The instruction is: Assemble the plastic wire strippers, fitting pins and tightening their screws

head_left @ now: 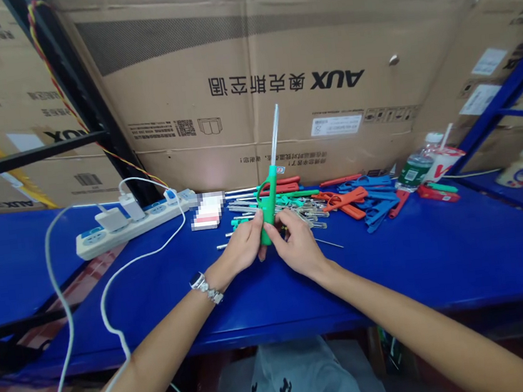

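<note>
A green long-nosed lighter (268, 206) stands upright between my two hands over the blue tabletop, its metal tube pointing up and slightly right. My left hand (247, 243) is closed around the left side of its handle, and a watch sits on that wrist. From the other side my right hand (298, 239) grips the lower handle, thumb against it. Just behind my hands lies a pile of metal tubes (244, 206) and green parts. Orange lighter casings (344, 199) and blue casings (378, 201) lie to the right of the pile.
A white power strip (137, 223) with plugged-in chargers and trailing cables lies at the left. A drink bottle (413, 169) and a cup (446, 159) stand at the back right. A large cardboard box (244, 47) walls off the back. Red casings (438, 193) lie near the bottle.
</note>
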Available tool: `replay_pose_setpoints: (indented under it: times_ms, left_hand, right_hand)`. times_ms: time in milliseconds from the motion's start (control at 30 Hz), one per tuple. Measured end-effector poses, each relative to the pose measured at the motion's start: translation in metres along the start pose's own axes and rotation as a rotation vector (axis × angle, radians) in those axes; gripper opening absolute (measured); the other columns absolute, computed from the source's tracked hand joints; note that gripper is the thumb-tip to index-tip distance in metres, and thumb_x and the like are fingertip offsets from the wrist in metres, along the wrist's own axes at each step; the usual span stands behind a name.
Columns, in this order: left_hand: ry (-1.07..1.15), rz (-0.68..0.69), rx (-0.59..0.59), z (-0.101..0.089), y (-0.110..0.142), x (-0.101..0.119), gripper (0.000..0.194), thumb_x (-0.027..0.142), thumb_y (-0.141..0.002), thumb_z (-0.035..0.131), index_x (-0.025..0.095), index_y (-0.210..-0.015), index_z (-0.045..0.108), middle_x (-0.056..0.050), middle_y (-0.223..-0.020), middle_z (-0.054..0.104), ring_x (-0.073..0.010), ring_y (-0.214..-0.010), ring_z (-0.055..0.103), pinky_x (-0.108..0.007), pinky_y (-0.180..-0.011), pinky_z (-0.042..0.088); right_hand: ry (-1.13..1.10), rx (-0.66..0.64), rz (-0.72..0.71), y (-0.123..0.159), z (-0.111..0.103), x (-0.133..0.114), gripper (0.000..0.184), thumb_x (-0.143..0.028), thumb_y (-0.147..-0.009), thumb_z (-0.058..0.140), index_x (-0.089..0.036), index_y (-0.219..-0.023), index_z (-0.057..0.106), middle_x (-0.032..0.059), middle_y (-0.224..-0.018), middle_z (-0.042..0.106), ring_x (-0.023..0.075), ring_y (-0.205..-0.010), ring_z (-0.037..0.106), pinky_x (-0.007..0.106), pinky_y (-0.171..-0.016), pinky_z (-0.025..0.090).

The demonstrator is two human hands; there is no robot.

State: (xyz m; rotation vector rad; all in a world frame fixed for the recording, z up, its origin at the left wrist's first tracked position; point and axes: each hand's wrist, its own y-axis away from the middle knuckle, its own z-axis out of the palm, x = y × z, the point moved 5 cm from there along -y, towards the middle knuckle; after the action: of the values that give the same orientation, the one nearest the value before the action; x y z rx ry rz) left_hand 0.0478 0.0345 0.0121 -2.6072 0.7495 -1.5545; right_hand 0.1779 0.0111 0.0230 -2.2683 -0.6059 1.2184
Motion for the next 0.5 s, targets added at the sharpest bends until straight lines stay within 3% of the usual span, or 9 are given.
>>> replay_pose_setpoints:
  times_ms: [100,200,267,367,433,500]
  left_hand:
    - [-0.136,-0.024,-0.050,-0.002,0.001,0.002,0.092,0.066,-0.105,0.006,0.020,-0.045,0.058,-0.006,-0.049,0.064,-0.0168,-0.056,0.065,-0.029,-0.071,0.049]
    - [-0.327,0.020,-0.045,-0.008,0.002,0.006,0.086,0.060,-0.108,0.011,0.020,-0.050,0.061,-0.004,-0.048,0.062,-0.0172,-0.053,0.062,-0.031,-0.066,0.045]
    - [-0.451,0.187,0.055,-0.017,0.005,0.015,0.076,0.057,-0.108,0.021,0.021,-0.053,0.059,-0.003,-0.048,0.059,-0.0164,-0.049,0.056,-0.031,-0.059,0.041]
    - [-0.629,0.560,0.252,-0.032,0.017,0.035,0.057,0.052,-0.104,0.045,0.021,-0.057,0.056,-0.002,-0.053,0.058,-0.0169,-0.054,0.054,-0.032,-0.059,0.039]
    - [-0.745,0.717,0.320,-0.037,0.023,0.043,0.038,0.048,-0.099,0.059,0.022,-0.073,0.066,-0.004,-0.072,0.069,-0.0210,-0.074,0.063,-0.035,-0.073,0.045]
    - [-0.850,0.744,0.294,-0.037,0.022,0.045,0.024,0.046,-0.098,0.064,0.023,-0.101,0.070,-0.008,-0.102,0.075,-0.0262,-0.101,0.065,-0.042,-0.093,0.044]
  right_hand:
    - [0.055,-0.017,0.003,-0.002,-0.003,0.000,0.024,-0.038,-0.101,0.049,-0.023,-0.083,0.052,0.0049,-0.088,0.060,0.0202,-0.079,0.057,0.032,-0.066,0.042]
    - [0.057,-0.116,0.009,-0.004,-0.006,0.002,0.019,-0.036,-0.103,0.046,-0.025,-0.091,0.054,0.0043,-0.084,0.064,0.0212,-0.074,0.060,0.033,-0.065,0.042]
    - [0.073,-0.221,0.004,-0.004,-0.009,0.005,0.016,-0.035,-0.104,0.045,-0.025,-0.100,0.055,0.0034,-0.080,0.066,0.0215,-0.069,0.061,0.032,-0.064,0.041]
    - [0.192,-0.312,-0.093,-0.003,-0.016,0.009,0.019,-0.035,-0.105,0.043,-0.022,-0.109,0.057,0.0075,-0.089,0.070,0.0238,-0.074,0.064,0.033,-0.066,0.041]
    - [0.274,-0.331,-0.173,-0.001,-0.019,0.012,0.024,-0.035,-0.106,0.041,-0.020,-0.110,0.059,0.0112,-0.099,0.071,0.0251,-0.081,0.065,0.032,-0.067,0.039]
    - [0.336,-0.350,-0.221,0.000,-0.021,0.016,0.027,-0.036,-0.107,0.040,-0.019,-0.110,0.061,0.0124,-0.105,0.070,0.0247,-0.084,0.064,0.031,-0.066,0.037]
